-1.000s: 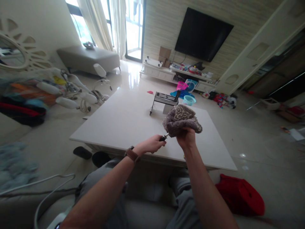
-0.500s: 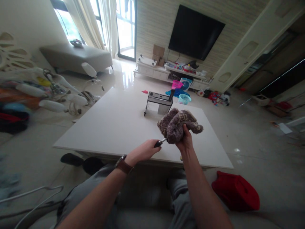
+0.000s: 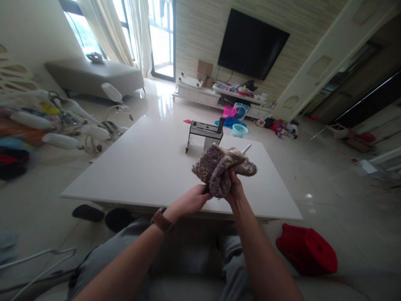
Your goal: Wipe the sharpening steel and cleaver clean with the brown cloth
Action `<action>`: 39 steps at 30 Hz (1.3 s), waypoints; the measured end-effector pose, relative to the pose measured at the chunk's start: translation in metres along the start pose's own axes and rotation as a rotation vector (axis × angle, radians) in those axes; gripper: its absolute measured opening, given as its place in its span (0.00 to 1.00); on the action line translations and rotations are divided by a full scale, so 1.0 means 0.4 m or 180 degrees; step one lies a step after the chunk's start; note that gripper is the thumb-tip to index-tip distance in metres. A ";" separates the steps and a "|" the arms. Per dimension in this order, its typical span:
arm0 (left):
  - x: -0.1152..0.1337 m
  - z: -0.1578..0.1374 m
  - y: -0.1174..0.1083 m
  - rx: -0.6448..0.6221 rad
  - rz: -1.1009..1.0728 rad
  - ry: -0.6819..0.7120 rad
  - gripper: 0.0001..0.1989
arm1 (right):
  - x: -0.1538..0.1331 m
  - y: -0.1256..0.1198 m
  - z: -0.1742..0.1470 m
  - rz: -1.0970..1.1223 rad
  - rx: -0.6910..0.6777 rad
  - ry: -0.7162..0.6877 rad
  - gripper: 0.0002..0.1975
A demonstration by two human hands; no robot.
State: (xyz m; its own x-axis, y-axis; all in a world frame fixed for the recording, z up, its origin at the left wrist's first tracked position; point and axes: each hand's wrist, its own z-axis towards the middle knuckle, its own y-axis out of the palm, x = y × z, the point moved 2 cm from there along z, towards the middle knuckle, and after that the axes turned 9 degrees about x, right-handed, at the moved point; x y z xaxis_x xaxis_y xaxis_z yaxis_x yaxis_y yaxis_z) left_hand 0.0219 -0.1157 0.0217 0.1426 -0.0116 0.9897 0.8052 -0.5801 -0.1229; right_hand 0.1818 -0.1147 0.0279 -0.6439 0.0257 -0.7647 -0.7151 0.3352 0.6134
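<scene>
A bunched brown cloth (image 3: 219,169) is held over the near part of a white table (image 3: 131,167), the right hand (image 3: 234,189) closed on it. The left hand (image 3: 193,199) clasps a black handle (image 3: 206,189) at the cloth's near side; a pale tip (image 3: 247,148) juts from the far side. Beyond stands a frame (image 3: 205,129).

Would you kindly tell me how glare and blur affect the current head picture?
In the head view, the glazed door is overexposed, its glare mirrored in the glossy floor; in the same head view, the lamp-like fixture toward the left edge looks smeared, while the patterned cloth is clearer, though slightly soft.
</scene>
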 end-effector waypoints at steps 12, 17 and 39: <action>-0.024 -0.005 -0.026 0.0039 0.1309 0.0143 0.16 | -0.022 -0.011 0.063 0.0565 0.0596 -0.0277 0.14; 0.001 -0.013 -0.064 0.0056 0.1258 0.0086 0.13 | -0.108 -0.080 0.088 0.0660 0.0759 -0.0636 0.13; -0.055 0.025 -0.031 -0.0265 -0.0803 -0.0389 0.16 | 0.017 0.024 -0.007 -0.0037 0.0088 0.0177 0.19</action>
State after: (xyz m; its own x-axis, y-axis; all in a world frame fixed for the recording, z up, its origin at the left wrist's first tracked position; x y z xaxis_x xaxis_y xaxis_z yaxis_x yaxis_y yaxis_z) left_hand 0.0145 -0.1002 0.0008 0.0162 0.2368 0.9714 0.7748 -0.6170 0.1375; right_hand 0.1697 -0.1140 0.0294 -0.6502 -0.0306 -0.7592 -0.7155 0.3610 0.5982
